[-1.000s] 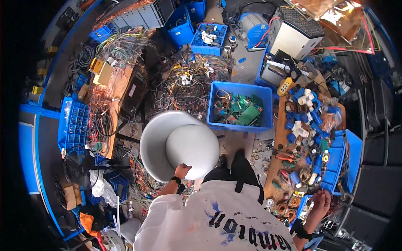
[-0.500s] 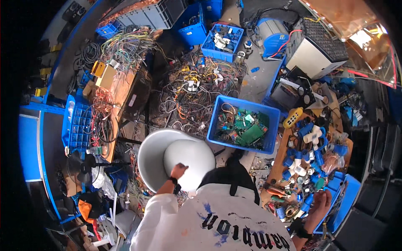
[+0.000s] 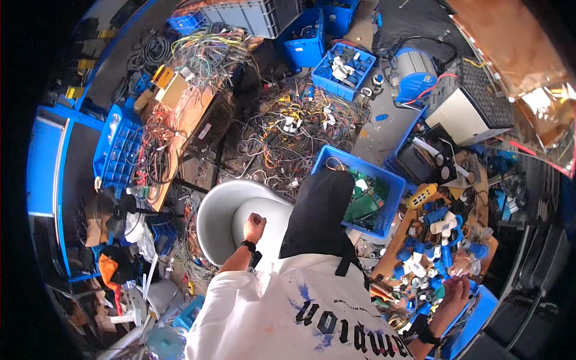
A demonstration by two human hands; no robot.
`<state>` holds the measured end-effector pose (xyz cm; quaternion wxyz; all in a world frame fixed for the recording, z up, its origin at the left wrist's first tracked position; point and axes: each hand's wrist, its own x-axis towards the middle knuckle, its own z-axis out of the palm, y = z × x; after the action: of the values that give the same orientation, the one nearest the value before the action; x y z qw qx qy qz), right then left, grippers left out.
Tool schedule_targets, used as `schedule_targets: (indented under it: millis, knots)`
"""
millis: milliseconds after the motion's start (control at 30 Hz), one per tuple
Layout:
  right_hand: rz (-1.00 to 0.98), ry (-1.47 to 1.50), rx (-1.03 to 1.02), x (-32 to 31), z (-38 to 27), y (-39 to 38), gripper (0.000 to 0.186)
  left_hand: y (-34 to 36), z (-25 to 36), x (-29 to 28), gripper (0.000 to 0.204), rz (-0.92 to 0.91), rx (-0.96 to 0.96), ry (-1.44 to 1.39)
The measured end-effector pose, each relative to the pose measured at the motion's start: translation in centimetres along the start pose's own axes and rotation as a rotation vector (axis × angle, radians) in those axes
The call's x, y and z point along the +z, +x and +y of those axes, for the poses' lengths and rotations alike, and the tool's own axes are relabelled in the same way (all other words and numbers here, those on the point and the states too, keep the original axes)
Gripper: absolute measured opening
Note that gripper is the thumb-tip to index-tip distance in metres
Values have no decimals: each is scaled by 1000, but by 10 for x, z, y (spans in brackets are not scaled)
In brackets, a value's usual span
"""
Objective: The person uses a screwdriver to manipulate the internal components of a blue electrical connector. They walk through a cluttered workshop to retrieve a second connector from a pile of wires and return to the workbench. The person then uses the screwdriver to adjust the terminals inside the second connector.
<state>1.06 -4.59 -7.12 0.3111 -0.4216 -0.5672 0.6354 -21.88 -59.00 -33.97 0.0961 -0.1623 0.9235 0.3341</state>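
My left hand (image 3: 254,228) hangs above a grey-white round tub (image 3: 210,210), its fingers curled in and no object visible in them. Below the wrist sits a dark band. Over to the right, my right hand (image 3: 455,297) is beside a wooden bench (image 3: 393,255) heaped with blue and white industrial plugs (image 3: 414,264). Its fingers look loosely apart, with nothing seen between them. My black-trousered leg (image 3: 318,210) reaches forward between the tub and a blue crate (image 3: 393,198), hiding part of the green circuit boards (image 3: 363,207) inside.
A tangled pile of cables (image 3: 294,126) covers the floor ahead. More wires lie on a wooden bench (image 3: 195,114) at the left. A blue crate of fittings (image 3: 336,90), a blue-ended motor (image 3: 417,78) and a white box (image 3: 459,117) stand farther off. A yellow power strip (image 3: 422,196) lies at the right.
My leg has come forward, now covering part of the circuit-board crate. The view has turned, so the far things sit farther right. Both hands keep nearly the same pose.
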Motion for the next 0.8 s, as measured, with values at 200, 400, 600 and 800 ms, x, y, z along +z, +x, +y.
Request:
schedule_targets:
  millis: [200,400,600,800]
  knots:
    - [-111,-11,9,20,22,8,22,15,-2,12,25,24,85,-47]
    - [6,-80,58,47,35,10,18,70,40,12,26,-30,93,32]
    - [95,-118,88,115,37,27,20,195,80,33,29,-141,139,89]
    - [22,-254,201,232,67,73,21,331,54,63,31,-263,-45,240]
